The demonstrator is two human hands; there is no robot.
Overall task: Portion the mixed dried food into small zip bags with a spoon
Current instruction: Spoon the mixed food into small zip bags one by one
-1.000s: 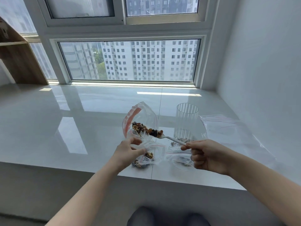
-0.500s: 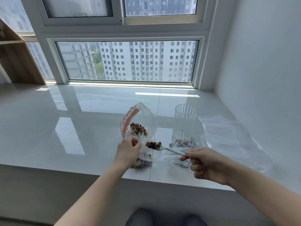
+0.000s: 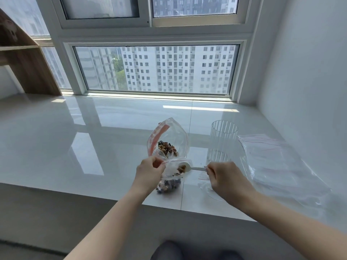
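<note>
A large open zip bag (image 3: 176, 136) with a red strip stands on the white sill and holds mixed nuts and dried fruit (image 3: 166, 148). In front of it, my left hand (image 3: 149, 174) pinches the mouth of a small zip bag (image 3: 171, 180), which has dried food in its bottom. My right hand (image 3: 226, 180) grips the handle of a white spoon (image 3: 189, 168). The spoon's bowl is tipped inside the small bag's mouth with some food at it.
A ribbed clear glass (image 3: 221, 143) stands right of the big bag. Empty zip bags (image 3: 277, 166) lie flat at the right, near the white wall. Another flat bag (image 3: 206, 186) lies under my right hand. The sill's front edge (image 3: 93, 194) runs just below the bags.
The loaded spoon went from the big bag's mouth down and toward me into the small bag, and its bowl has tipped. My left hand kept hold of the small bag.
</note>
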